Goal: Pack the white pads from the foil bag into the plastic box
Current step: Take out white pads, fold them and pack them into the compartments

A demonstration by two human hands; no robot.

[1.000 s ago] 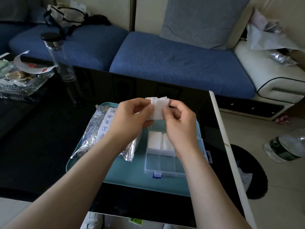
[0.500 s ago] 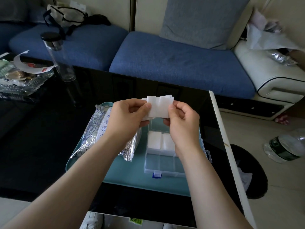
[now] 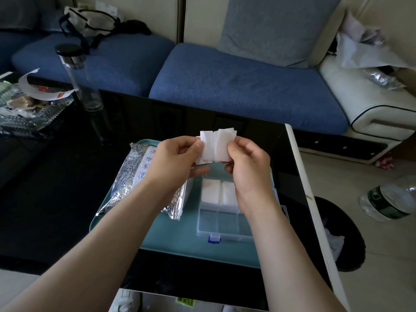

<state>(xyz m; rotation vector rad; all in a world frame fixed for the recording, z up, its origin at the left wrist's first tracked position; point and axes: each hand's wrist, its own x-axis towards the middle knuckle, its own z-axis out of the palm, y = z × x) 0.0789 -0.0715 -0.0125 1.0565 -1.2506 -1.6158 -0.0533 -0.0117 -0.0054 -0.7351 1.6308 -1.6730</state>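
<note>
Both my hands hold a small stack of white pads (image 3: 216, 145) in the air above the far end of the clear plastic box (image 3: 225, 226). My left hand (image 3: 177, 161) pinches the stack's left side, my right hand (image 3: 247, 163) pinches its right side, and the pads are fanned apart between them. The box lies open on a teal tray (image 3: 171, 233). More white pads (image 3: 219, 191) fill two of its middle compartments; the near compartments hold nothing. The silver foil bag (image 3: 128, 176) lies on the tray's left side, partly under my left forearm.
The tray sits on a black glossy table (image 3: 56, 176) whose white right edge drops to the floor. A tall clear bottle (image 3: 78, 77) and a glass dish of wrappers (image 3: 24, 109) stand at the back left. A dark bin (image 3: 344, 233) and a plastic bottle (image 3: 391, 197) are on the floor.
The pads have been spread wider between my hands and lifted slightly. My right hand has shifted a little to the right.
</note>
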